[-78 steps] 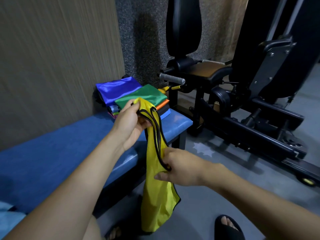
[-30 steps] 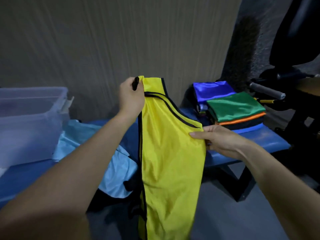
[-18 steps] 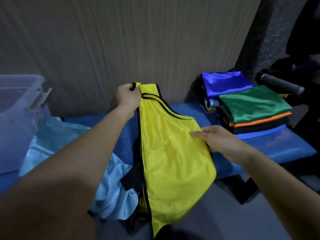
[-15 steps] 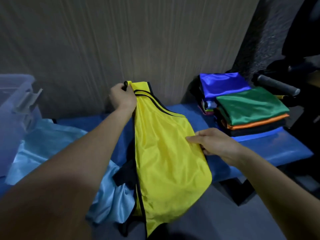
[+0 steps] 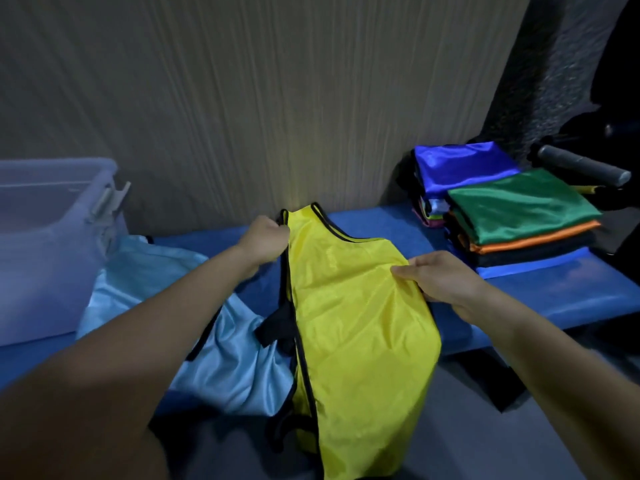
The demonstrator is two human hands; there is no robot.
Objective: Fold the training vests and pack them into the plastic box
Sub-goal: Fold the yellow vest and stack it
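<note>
At far left, a translucent plastic box (image 5: 52, 244) is sitting on the blue bench (image 5: 554, 289), against the wall; whether it is holding any vests cannot be told through its cloudy side. Just right of it, a light blue vest (image 5: 145, 271) is lying loose and crumpled on the bench, its near edge sagging over the front. The left hand (image 5: 265, 242) is reaching across this vest and gripping, with curled fingers, the black-trimmed shoulder straps of a yellow vest (image 5: 356, 323). That vest is lying doubled lengthwise, its upper part resting on the bench and its lower part hanging over the front edge toward the floor. A small black piece of fabric (image 5: 277, 327) is showing beside its left edge; what it belongs to is unclear. The right hand (image 5: 440, 278) is pinching the yellow vest's right edge, thumb on top and fingers tucked beneath. At far right, two stacks of folded vests (image 5: 519, 209) are sitting on the bench, blue topping the rear one, green over orange and dark layers in the front one.

Progress, as judged: many vests are already folded but not yet boxed; the yellow one is mid-fold, the light blue one is awaiting folding, and the packing appears to be still ahead.
</note>
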